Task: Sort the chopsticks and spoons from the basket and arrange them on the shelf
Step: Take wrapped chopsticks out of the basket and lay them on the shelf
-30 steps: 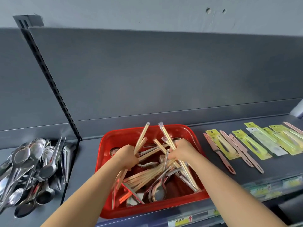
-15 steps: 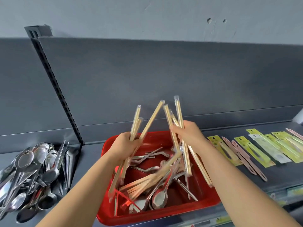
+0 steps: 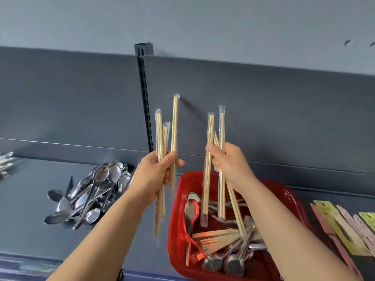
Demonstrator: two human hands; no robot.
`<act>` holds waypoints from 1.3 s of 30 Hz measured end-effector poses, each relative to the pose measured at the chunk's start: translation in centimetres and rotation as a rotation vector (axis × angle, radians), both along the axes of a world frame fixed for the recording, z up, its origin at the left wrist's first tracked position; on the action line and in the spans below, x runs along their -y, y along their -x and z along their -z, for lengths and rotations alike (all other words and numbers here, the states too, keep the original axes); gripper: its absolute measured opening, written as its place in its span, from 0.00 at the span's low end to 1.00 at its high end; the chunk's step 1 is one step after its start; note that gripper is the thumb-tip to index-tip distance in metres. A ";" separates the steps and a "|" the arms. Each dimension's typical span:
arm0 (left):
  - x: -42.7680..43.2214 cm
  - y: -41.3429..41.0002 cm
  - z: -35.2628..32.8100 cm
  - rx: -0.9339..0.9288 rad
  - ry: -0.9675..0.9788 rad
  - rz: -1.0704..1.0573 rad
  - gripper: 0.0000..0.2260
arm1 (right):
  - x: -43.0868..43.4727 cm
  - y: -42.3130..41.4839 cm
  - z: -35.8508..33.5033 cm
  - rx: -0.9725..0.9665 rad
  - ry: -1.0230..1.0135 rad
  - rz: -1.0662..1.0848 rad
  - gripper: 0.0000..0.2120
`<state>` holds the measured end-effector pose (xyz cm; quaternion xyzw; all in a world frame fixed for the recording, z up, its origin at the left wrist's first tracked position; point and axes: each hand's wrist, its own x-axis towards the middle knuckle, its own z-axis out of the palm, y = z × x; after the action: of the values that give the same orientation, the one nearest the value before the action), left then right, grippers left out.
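Fingers (image 3: 171,159) of the left hand (image 3: 154,175) curl tightly round the left bunch of chopsticks (image 3: 174,126), and most of the fingertips are hidden behind the sticks, so how they lie cannot be told. This bunch stands nearly upright, just left of the red basket (image 3: 174,230) and above its rim. The lower ends are blurred, and the number of pairs is hard to count, though clear wrappers show at the tops.

The right hand (image 3: 231,165) grips the right bunch of chopsticks (image 3: 222,126) in the same closed way, thumb across the front and the other fingers wrapped behind, out of sight. These sticks splay a little. They are held over the basket, with the lower ends reaching down into it.

Inside the basket lie loose chopsticks (image 3: 219,238) and metal spoons (image 3: 191,209), tangled together. The right forearm covers part of them, and the bottom edge of the view cuts off the near wall of the basket.

Left of the basket, on the grey shelf (image 3: 30,209), sits a pile of spoons (image 3: 91,191), partly masked by the left wrist. Far to the left of the basket, at the picture's edge, is more cutlery (image 3: 6,161), too blurred and cropped to name. Right of the basket lie flat packaged items (image 3: 341,226) in yellow and pink cards, cut off by the frame. Behind the basket and to its left a slotted black upright (image 3: 145,102) rises against the back panel.
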<state>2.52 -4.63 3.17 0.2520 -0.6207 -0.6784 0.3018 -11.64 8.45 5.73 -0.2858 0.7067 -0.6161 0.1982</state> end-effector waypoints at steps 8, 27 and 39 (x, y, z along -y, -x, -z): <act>9.4 -15.2 0.9 0.077 -0.046 -0.346 0.11 | 13.7 -11.1 1.7 0.053 -0.033 -0.246 0.10; 36.3 -44.7 3.7 0.410 0.000 -0.696 0.11 | 44.4 -38.9 6.1 0.038 -0.199 -0.442 0.13; 49.6 -42.5 6.2 0.459 -0.040 -0.707 0.07 | 59.0 -39.2 9.8 -0.144 -0.376 -0.459 0.15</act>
<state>44.98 -54.21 -3.03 0.5997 -0.5338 -0.4715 0.3649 27.58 -50.52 -4.10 -0.4391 0.7377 -0.3918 0.3310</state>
